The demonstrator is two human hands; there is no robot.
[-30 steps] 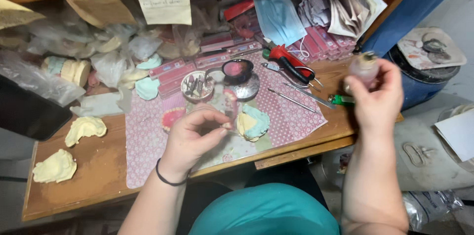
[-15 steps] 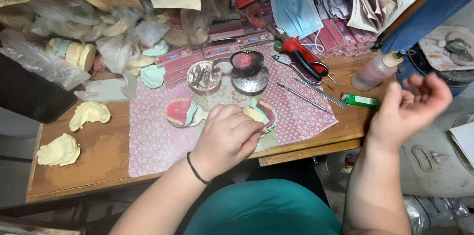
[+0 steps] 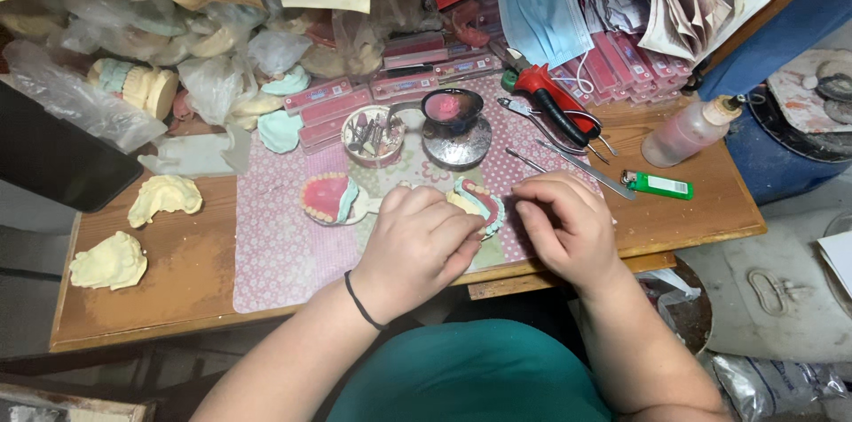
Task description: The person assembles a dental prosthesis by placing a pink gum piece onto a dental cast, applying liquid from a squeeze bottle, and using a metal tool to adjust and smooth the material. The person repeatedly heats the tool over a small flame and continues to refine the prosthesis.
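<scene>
Both hands met over a dental cast (image 3: 475, 200) on the patterned mat (image 3: 284, 244), near the desk's front edge. Left hand (image 3: 417, 244) was curled over the cast, fingers wrapped on its near side, gripping it. Right hand (image 3: 568, 227) sat just beside the cast's right edge, fingers bunched together; whether they pinched a tool or the cast itself could not be told, fingertips hidden. Cast showed yellow stone with a teal and pink rim, tilted up between the hands.

Second cast (image 3: 330, 198) with pink wax lay just left of the left hand, untouched. Small bowl (image 3: 453, 108) of pink material stood on a metal stand behind the hands, next to a cup of tools (image 3: 373, 134). Squeeze bottle (image 3: 688, 131) and green lighter (image 3: 657, 184) lay to the right, well apart from both hands. Red pliers (image 3: 550, 94) lay behind. Two plain casts (image 3: 133, 231) sat at the left end of the desk.

Judged step: close hand work on the held cast, steadying with the left, working with the right. Next move likely called for a firm left grip and small, careful right-hand motion at the rim.
</scene>
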